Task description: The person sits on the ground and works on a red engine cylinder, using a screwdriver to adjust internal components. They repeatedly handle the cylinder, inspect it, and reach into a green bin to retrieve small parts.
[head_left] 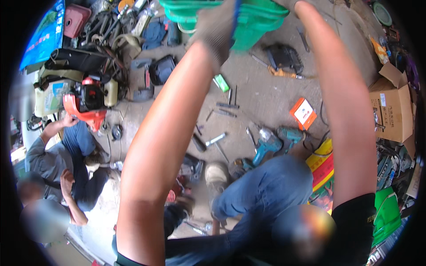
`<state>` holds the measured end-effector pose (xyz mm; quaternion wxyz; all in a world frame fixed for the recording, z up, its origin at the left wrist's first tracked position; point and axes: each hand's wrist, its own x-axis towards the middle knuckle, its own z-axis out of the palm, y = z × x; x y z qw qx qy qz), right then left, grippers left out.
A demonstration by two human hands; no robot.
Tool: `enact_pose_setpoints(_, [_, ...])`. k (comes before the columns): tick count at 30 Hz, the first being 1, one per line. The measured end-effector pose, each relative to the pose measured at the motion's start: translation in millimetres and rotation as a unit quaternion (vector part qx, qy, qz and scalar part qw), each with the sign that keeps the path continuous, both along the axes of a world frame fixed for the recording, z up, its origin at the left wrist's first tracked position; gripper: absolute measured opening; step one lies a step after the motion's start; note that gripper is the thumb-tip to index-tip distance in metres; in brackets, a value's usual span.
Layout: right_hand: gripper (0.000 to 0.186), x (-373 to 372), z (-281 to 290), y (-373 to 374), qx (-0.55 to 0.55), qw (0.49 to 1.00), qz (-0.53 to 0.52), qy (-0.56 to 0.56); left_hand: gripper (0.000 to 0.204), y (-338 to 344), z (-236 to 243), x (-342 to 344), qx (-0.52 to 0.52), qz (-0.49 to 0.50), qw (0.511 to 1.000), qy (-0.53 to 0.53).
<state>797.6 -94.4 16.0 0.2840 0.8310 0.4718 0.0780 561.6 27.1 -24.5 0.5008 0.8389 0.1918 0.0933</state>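
Observation:
Both of my arms stretch forward to the top of the view. My left hand (216, 27), in a grey knit glove with a blue edge on its palm side, overlaps a green plastic tub (255, 24). Motion blurs this hand, and its fingers run past the upper edge. My right hand (288, 2) is by the tub's right rim, mostly cut off by the frame, so its fingers are hidden. I cannot tell whether either hand grips the tub. Below it, a small green box (220, 83) and several metal rods (227, 105) lie on the floor.
Teal power drills (267, 145) and an orange-and-white packet (303, 113) lie near my knee. A hammer (216, 138) is left of them. At left, another person's hand (69, 120) touches a red-and-black engine machine (91, 99). An open cardboard box (392, 108) stands right.

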Motion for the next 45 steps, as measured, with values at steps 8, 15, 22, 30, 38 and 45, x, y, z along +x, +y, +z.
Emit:
enact_pose_setpoints(8, [0.043, -107.0, 38.6, -25.7, 0.288, 0.869, -0.076, 0.394, 0.029, 43.1, 34.6, 57.2, 0.646, -0.165, 0.684, 0.296])
enact_pose_setpoints(15, [0.042, -103.4, 28.5, -248.4, 0.493, 0.684, -0.094, 0.530, 0.049, 162.2, -5.7, 21.9, 0.205, -0.141, 0.967, -0.062])
enact_pose_setpoints(22, [0.059, -82.2, -14.7, -528.7, 0.513, 0.678, -0.524, 0.041, 0.049, 37.2, 23.1, 50.8, 0.561, 0.198, 0.803, 0.018])
enact_pose_setpoints(30, [0.065, -14.2, -8.3, -520.7, 0.163, 0.808, -0.564, 0.049, 0.053, 1.7, 47.1, 46.7, 0.369, -0.085, 0.918, 0.119])
enact_pose_setpoints(38, [0.051, -15.5, -5.8, -535.3, 0.066, 0.844, -0.512, 0.144, 0.058, -14.2, 49.1, 53.7, 0.405, -0.064, 0.894, 0.178])
enact_pose_setpoints(45, [0.020, -152.3, -59.1, -549.9, 0.103, 0.925, -0.359, 0.069, 0.062, 3.8, 30.0, 50.6, 0.462, -0.051, 0.859, 0.213])
